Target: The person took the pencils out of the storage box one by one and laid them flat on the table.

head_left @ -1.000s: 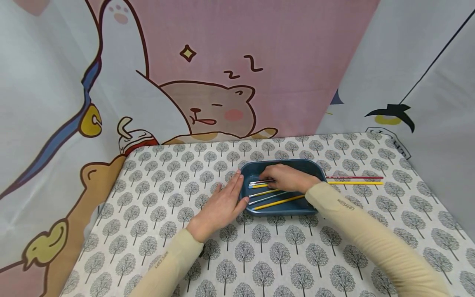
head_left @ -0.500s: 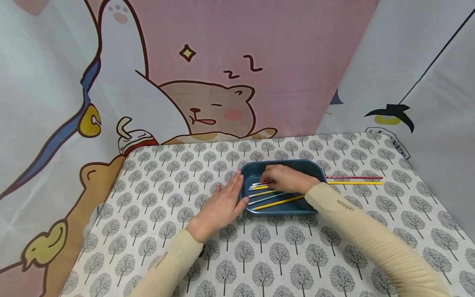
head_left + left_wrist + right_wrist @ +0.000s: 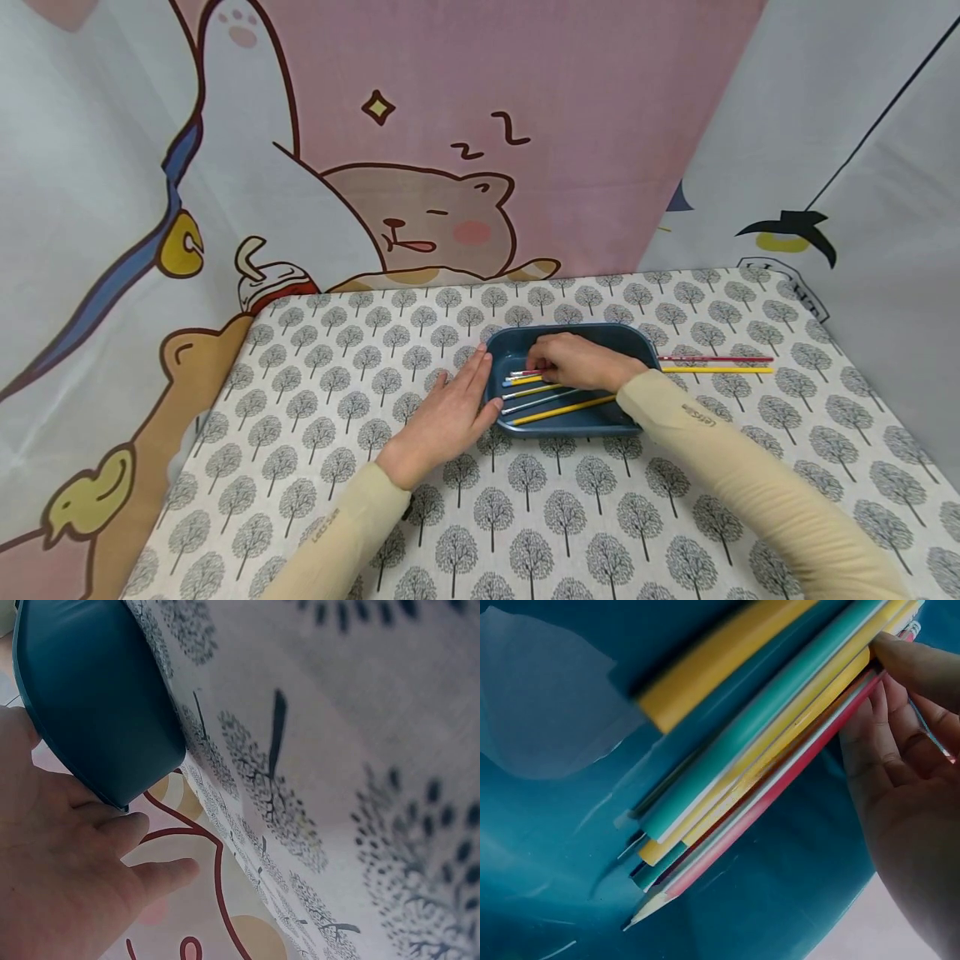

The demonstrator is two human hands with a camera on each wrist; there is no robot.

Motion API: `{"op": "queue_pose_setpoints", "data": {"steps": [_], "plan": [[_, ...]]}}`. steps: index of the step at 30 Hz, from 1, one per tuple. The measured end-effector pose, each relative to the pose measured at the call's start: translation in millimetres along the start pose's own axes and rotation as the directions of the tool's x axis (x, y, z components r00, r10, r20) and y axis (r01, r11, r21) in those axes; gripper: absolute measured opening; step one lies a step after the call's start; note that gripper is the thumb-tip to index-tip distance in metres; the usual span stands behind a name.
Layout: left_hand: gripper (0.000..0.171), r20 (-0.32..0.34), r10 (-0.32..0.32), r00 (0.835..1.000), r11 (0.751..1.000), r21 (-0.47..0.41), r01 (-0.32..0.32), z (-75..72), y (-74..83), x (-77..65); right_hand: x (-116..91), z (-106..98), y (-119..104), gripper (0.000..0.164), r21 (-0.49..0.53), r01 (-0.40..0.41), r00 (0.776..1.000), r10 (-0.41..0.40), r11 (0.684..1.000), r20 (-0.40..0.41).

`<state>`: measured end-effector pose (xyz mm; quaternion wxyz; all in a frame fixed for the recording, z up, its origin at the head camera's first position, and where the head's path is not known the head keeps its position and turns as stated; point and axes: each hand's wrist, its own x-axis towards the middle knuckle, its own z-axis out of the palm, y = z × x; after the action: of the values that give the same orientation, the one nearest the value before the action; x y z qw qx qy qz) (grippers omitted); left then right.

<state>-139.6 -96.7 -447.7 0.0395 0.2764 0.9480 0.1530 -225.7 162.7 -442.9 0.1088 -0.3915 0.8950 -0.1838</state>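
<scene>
Basically, left hand (image 3: 444, 418) lay flat, fingers straight, pressed against the left end of the blue tray (image 3: 570, 423), holding nothing. Right hand (image 3: 579, 361) was inside the tray, fingers curled onto the pencil bundle (image 3: 525, 377); the right was the nearer hand to it. Pencils' long axis ran left-right along the tray, tips toward the left hand. Two more pencils (image 3: 716, 364) sat on the counter (image 3: 600, 500) just right of the tray. Tree-print cloth, cartoon backdrop (image 3: 420, 167) behind.
</scene>
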Motion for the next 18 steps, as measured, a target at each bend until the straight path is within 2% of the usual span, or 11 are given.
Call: {"op": "queue_pose_setpoints", "data": {"steps": [18], "plan": [[0.074,-0.008,0.013,1.000,1.000,0.008,-0.013,-0.4,0.0,-0.3,-1.2,-2.6,1.5,0.012,0.020,0.021,0.999,-0.020,1.000,-0.028]]}}
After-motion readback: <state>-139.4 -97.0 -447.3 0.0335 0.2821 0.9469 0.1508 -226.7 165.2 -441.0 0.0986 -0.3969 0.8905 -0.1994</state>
